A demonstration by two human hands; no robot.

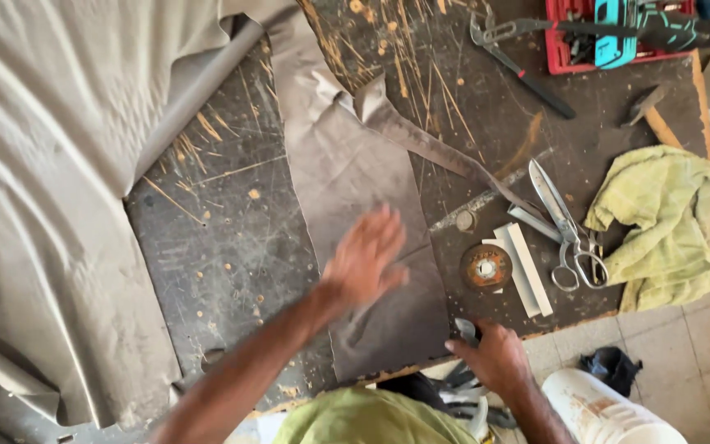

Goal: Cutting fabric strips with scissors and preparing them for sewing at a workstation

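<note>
grey-brown leather, a cut piece (371, 189), lies flat across the middle of the scarred dark workbench (215, 247), reaching from the far side to the near edge. the left hand (365, 255) is spread open over it, fingers apart and blurred, palm down on or just above the sheet; whether it presses the surface is hard to say. it grips nothing. the right hand (495, 355) sits at the near edge of the bench beside the piece's lower right corner, curled, with a small pale grey object (467, 330) at its fingers, possibly held, though the view does not make that clear. a larger pale hide (51, 205) covers the left of the bench. to the right of the piece lie a round grinding disc (486, 267), two white strips (523, 267), metal scissors (564, 226) and a yellow-green cloth (667, 226). farther back are a wrench (519, 66), a hammer (651, 111) and a red tray (618, 33) holding a teal power tool.
</note>
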